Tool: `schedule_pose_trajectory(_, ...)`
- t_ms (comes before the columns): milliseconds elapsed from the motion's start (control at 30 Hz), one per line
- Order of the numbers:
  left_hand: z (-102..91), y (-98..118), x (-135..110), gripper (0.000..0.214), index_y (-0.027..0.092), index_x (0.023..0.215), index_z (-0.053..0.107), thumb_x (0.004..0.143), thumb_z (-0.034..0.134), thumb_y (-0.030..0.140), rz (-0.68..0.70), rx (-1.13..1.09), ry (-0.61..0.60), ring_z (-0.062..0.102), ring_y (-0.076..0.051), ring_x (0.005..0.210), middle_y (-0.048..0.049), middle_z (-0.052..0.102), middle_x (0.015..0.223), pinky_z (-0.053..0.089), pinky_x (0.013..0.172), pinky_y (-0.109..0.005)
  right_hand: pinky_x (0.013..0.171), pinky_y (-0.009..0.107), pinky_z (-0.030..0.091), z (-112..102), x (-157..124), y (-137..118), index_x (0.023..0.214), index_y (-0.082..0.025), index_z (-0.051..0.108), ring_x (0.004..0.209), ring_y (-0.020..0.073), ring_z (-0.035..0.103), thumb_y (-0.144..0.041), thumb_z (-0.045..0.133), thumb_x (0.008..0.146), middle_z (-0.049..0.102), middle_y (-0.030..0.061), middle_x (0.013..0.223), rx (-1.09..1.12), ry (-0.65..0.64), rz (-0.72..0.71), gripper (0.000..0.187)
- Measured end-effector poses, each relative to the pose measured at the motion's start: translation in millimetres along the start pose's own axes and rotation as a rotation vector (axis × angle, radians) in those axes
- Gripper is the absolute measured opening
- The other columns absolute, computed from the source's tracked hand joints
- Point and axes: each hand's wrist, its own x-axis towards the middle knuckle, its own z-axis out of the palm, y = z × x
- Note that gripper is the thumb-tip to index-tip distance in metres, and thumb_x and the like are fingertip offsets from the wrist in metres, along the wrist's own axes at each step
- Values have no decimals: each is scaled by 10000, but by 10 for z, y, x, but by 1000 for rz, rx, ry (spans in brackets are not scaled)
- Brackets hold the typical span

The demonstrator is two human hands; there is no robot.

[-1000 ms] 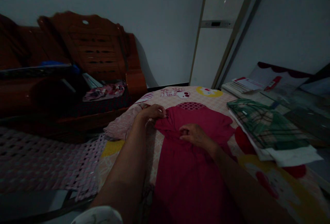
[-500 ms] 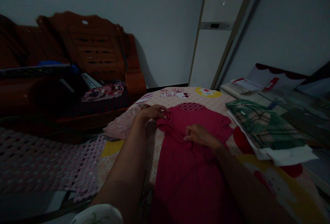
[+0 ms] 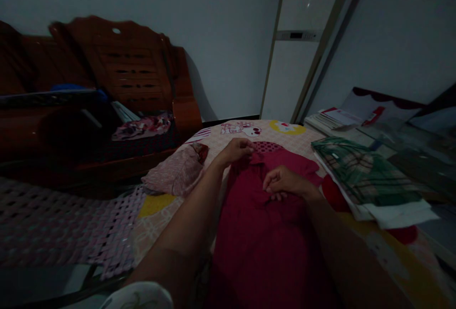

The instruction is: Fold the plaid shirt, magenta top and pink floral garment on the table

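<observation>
A dark pink garment (image 3: 263,242) with short sleeves and a dotted neck panel lies along the bed or table in front of me. Its left side is drawn inward over the upper part. My left hand (image 3: 239,150) is closed in a pinch on the cloth at the upper left, near the neck. Just above the middle of the garment is my right hand (image 3: 287,182), its fingers loosely curled and apart; no cloth shows between them. A bunched pale pink cloth (image 3: 174,171) lies to the left of my left forearm.
A folded green plaid cloth (image 3: 359,169) lies at the right on a white item. Beyond it, a cluttered table (image 3: 359,133) holds papers. A wooden bench (image 3: 131,71) is at the back left, and a woven seat (image 3: 71,223) is at the near left.
My left hand has moved right and slightly away from me, bringing the garment's left side inward. My right hand has shifted slightly right and its fingers have loosened.
</observation>
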Motion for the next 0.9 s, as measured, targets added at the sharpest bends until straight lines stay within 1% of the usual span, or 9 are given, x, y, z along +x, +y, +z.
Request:
schedule_pose_trajectory(167,289,-154,74,199,110,990,698,838,644,226,184,56,-274,645,-133,780,-73,721,896,515,758,-261,380,175,421,-55,-35,35,802,-138,697,403,101,575,-322,712,656,681,1,551,14,-82,33,235)
schedule_pose_trajectory(300,475,-244,102,251,139,1063,714,864,560,148,314,211,-356,646,-165,1031,-96,719,1119,481,933,-289,381,183,429,-61,-22,77,808,-140,689,393,99,567,-358,727,672,688,6,566,24,-133,62,259)
schedule_pose_trajectory(367,481,-264,123,295,146,1078,719,842,546,111,329,286,-298,650,-165,1030,-83,727,1108,479,941,-289,374,181,408,-63,-11,86,767,-140,677,381,92,546,-416,722,704,673,7,548,14,-100,33,287)
schedule_pose_trajectory(400,442,-268,134,303,145,1068,725,826,547,102,315,322,-228,659,-166,991,-76,737,1068,490,919,-288,368,177,389,-64,-1,89,744,-142,668,372,84,527,-445,713,720,656,1,531,12,-39,0,308)
schedule_pose_trajectory(500,163,-275,139,298,146,1001,745,794,537,96,223,451,134,667,-176,908,-61,747,976,510,872,-289,358,175,326,-78,55,113,693,-160,631,361,67,468,-481,667,754,592,-26,488,17,325,-130,328)
schedule_pose_trajectory(567,-92,-292,100,325,154,978,750,775,508,77,143,575,394,657,-187,960,-68,740,1019,494,919,-297,371,187,320,-100,110,161,709,-172,622,375,78,464,-460,636,754,565,-36,483,9,604,-169,292)
schedule_pose_trajectory(633,-311,-329,33,344,153,975,749,755,500,65,15,680,523,650,-198,979,-82,735,1043,479,947,-314,403,208,354,-136,162,234,755,-175,632,405,101,494,-418,610,736,572,-29,499,-32,798,-161,245)
schedule_pose_trajectory(733,-463,-396,-54,334,146,998,748,737,546,96,-119,755,511,644,-231,993,-107,735,1041,480,932,-330,466,242,417,-202,205,355,839,-167,663,468,137,558,-354,569,717,633,8,575,-133,928,-121,242)
schedule_pose_trajectory(900,-421,-460,-29,346,158,962,763,731,519,78,-101,835,410,631,-248,1020,-101,739,1021,465,949,-331,633,303,491,-259,203,438,1007,-138,727,659,206,652,-214,566,697,720,74,731,-518,953,-55,357)
